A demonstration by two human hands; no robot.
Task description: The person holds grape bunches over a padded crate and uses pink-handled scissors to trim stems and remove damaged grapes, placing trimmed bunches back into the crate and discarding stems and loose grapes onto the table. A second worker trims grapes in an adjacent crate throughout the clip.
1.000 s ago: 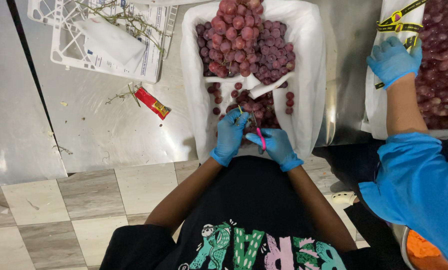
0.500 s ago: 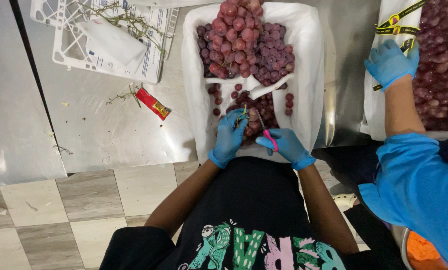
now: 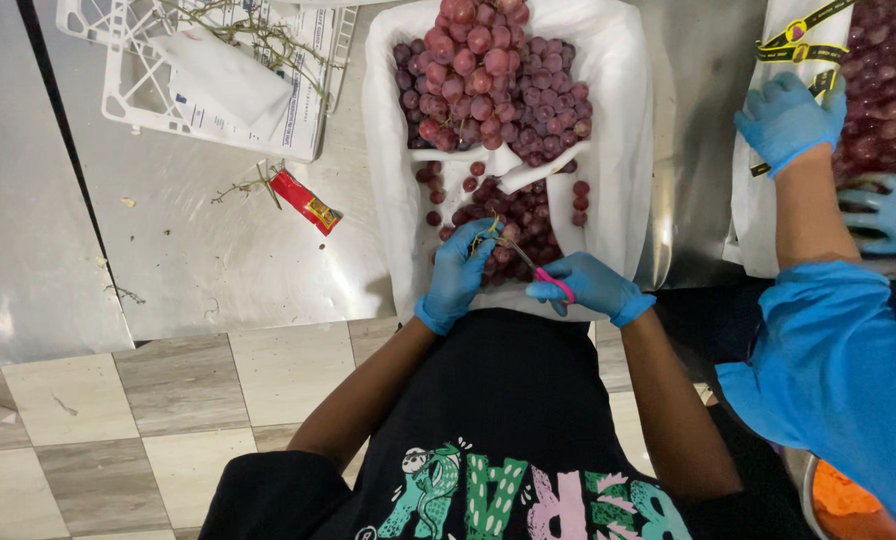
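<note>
Grape stem point(image 3: 487, 236) sits pinched in my left hand point(image 3: 460, 272) over the lined crate point(image 3: 388, 200), scissors point(image 3: 533, 268) gripped in my right hand point(image 3: 590, 286) angling up-left toward it, tips nearly touching.

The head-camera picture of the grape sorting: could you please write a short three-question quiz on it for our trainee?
1. True or false: the left hand wears a blue glove.
2. What does the right hand hold? A) pink-handled scissors B) a knife C) a brush
3. What lies on the metal table left of the white-lined box of red grapes?

Key: 1 true; 2 A; 3 a small red packet beside a bare stem.
</note>
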